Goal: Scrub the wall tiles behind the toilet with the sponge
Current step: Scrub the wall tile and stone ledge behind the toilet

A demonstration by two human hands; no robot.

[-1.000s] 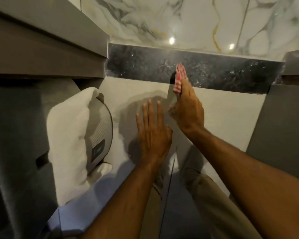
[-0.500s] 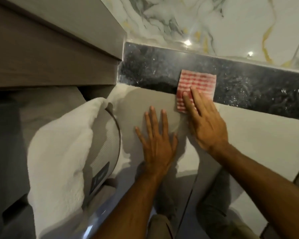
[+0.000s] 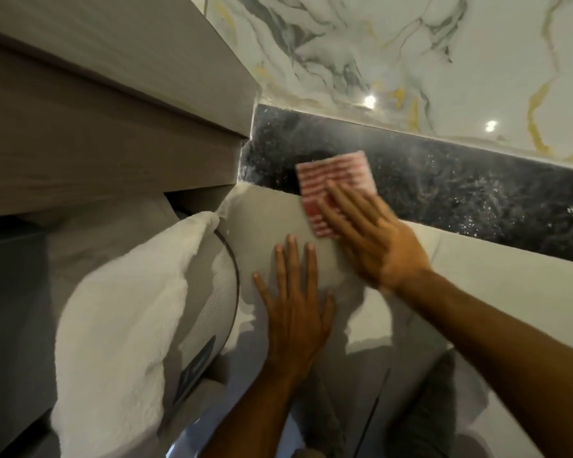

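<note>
Sponge (image 3: pixel 331 180) under right fingers (image 3: pixel 348 209)

A dark speckled band (image 3: pixel 460 193) runs across the wall. Above it lies white marble (image 3: pixel 361 44) with grey and gold veins, showing two bright light reflections (image 3: pixel 370 100). Below it is a pale glossy surface (image 3: pixel 493 276). Left of the band, a grey-brown wooden cabinet (image 3: pixel 96 133) juts out, a fluffy white towel (image 3: pixel 119 325) beneath it.

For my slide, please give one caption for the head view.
Right hand presses striped sponge on wall; left hand rests flat.
</note>
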